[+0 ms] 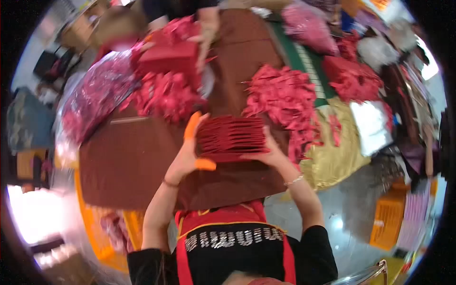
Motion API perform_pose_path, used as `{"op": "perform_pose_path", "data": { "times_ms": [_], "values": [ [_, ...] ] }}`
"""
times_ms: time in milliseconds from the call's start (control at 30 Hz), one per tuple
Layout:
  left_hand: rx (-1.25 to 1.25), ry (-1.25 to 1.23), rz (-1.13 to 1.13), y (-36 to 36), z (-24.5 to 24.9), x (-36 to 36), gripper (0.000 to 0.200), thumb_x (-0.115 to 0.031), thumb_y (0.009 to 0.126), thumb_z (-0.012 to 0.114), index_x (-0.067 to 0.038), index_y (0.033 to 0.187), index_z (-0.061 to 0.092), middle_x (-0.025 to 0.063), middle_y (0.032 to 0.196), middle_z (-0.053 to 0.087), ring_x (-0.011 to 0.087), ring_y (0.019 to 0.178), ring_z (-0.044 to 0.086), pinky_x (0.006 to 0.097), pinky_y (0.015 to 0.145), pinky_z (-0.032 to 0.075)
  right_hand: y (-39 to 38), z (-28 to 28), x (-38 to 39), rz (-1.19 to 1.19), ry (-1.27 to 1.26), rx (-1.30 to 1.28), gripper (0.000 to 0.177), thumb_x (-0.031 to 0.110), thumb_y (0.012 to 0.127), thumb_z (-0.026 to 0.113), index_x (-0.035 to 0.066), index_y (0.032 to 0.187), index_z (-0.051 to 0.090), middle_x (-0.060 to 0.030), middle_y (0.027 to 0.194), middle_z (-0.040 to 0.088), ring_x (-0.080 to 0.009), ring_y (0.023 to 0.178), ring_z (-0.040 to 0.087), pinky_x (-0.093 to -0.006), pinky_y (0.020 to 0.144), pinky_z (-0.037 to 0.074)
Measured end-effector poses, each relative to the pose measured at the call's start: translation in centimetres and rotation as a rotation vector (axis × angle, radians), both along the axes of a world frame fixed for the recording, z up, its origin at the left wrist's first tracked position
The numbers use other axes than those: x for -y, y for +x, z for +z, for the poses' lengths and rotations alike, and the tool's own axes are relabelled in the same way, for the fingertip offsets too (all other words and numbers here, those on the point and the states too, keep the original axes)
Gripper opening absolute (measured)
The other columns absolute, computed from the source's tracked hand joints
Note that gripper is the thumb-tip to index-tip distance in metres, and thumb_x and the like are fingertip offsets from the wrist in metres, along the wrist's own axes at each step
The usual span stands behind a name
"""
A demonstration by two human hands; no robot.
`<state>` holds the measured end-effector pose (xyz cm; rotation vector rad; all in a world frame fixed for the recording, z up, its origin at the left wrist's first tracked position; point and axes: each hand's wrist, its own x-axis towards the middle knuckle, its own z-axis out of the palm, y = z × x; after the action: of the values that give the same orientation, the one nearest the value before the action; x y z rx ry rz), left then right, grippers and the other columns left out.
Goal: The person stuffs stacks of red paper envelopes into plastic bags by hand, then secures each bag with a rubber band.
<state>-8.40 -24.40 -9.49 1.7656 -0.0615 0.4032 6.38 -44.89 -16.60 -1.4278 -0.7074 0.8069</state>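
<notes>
A stack of dark red folded pieces (231, 137) is held between both hands over the brown table cover (128, 161). My left hand (190, 149), with orange covers on the thumb and a finger, presses the stack's left side. At the right side, my right hand (270, 148) grips it, the thumb along the near edge. Beyond the stack to the right lies a heap of red strips (282, 95). Another red heap (168, 95) is beyond it to the left.
Across the table a person's arms (207, 33) reach to a red block (168, 57). A clear bag of red pieces (97, 95) lies at the left. Gold cloth (337, 156) and a pink bag (308, 28) are on the right. Orange crates (387, 216) stand below.
</notes>
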Motion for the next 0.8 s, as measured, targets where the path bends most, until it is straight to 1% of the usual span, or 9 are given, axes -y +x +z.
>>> {"op": "perform_pose_path", "data": {
  "times_ms": [33,167,200,333,400,567,600,733,800],
  "values": [
    [-0.004,0.265,0.061,-0.1,0.0,0.2,0.113,-0.043,0.049,0.080,-0.006,0.135,0.016,0.0128,0.136,0.022,0.0252,0.122,0.031,0.0353,0.101,0.024,0.8,-3.6,0.0,-0.032,0.004,0.221,0.084,0.020,0.053,0.082,0.003,0.121,0.036,-0.0116,0.115,0.045,-0.0268,0.108,0.042,-0.0367,0.097,0.029],
    [0.056,-0.454,-0.019,1.1,-1.3,2.3,0.119,-0.022,0.050,0.083,-0.015,0.136,0.002,0.0088,0.137,0.018,0.0252,0.123,0.030,0.0417,0.097,0.034,0.5,-2.5,0.0,-0.062,0.102,0.274,0.085,0.024,0.052,0.083,0.004,0.120,0.036,-0.0126,0.113,0.045,-0.0280,0.107,0.042,-0.0370,0.092,0.032],
    [0.158,-0.417,-0.076,1.4,-3.5,1.9,0.121,-0.015,0.052,0.081,-0.025,0.136,-0.006,0.0070,0.136,0.023,0.0250,0.120,0.033,0.0439,0.096,0.035,0.0,-0.6,0.3,-0.140,0.075,0.639,0.084,0.024,0.053,0.082,0.004,0.120,0.037,-0.0126,0.113,0.046,-0.0281,0.106,0.043,-0.0365,0.092,0.032],
    [0.066,-0.335,-0.085,1.8,-6.2,1.8,0.124,-0.003,0.052,0.080,-0.032,0.134,-0.009,0.0077,0.131,0.033,0.0241,0.116,0.039,0.0444,0.095,0.037,-0.2,0.4,0.9,-0.069,-0.049,0.606,0.094,0.031,0.054,0.081,0.003,0.126,0.029,-0.0175,0.119,0.040,-0.0311,0.112,0.037,-0.0387,0.094,0.028],
    [0.057,-0.422,-0.031,2.3,-6.4,1.8,0.121,-0.003,0.052,0.081,-0.024,0.135,-0.004,0.0086,0.131,0.031,0.0229,0.115,0.039,0.0424,0.095,0.038,-0.1,2.0,1.7,0.058,-0.242,0.447,0.114,0.043,0.052,0.080,0.000,0.133,0.012,-0.0187,0.129,0.029,-0.0319,0.121,0.026,-0.0385,0.103,0.017],
    [-0.267,-0.061,0.166,1.5,-7.0,1.6,0.072,-0.007,0.054,0.081,0.000,0.115,0.042,0.0084,0.108,0.053,0.0171,0.098,0.051,0.0309,0.085,0.042,6.0,8.6,3.6,0.533,-0.262,0.521,0.095,0.040,0.055,0.078,-0.002,0.126,0.030,-0.0201,0.120,0.039,-0.0296,0.114,0.036,-0.0359,0.095,0.030],
    [-0.212,-0.105,0.205,1.5,-6.7,2.1,0.063,-0.007,0.057,0.080,0.000,0.110,0.046,0.0069,0.103,0.056,0.0153,0.095,0.052,0.0297,0.083,0.043,8.3,7.9,4.9,0.443,-0.253,0.782,0.083,0.033,0.060,0.077,0.000,0.124,0.035,-0.0161,0.120,0.041,-0.0248,0.109,0.043,-0.0340,0.092,0.034],
    [-0.219,-0.282,0.044,1.8,-6.2,1.9,0.052,-0.004,0.061,0.077,0.000,0.105,0.050,0.0036,0.099,0.058,0.0106,0.093,0.052,0.0279,0.083,0.042,16.2,10.3,6.2,-0.236,-0.200,0.126,0.050,0.008,0.069,0.068,0.003,0.114,0.046,-0.0075,0.109,0.051,-0.0154,0.096,0.052,-0.0289,0.084,0.043],
    [-0.213,-0.341,0.082,1.9,-6.1,2.0,0.049,-0.003,0.060,0.076,0.001,0.103,0.052,0.0040,0.098,0.059,0.0110,0.091,0.053,0.0282,0.082,0.043,22.1,8.9,7.0,-0.416,-0.227,0.472,0.036,0.008,0.072,0.065,0.001,0.104,0.051,-0.0072,0.097,0.056,-0.0151,0.090,0.053,-0.0276,0.078,0.043]
  ]
}}
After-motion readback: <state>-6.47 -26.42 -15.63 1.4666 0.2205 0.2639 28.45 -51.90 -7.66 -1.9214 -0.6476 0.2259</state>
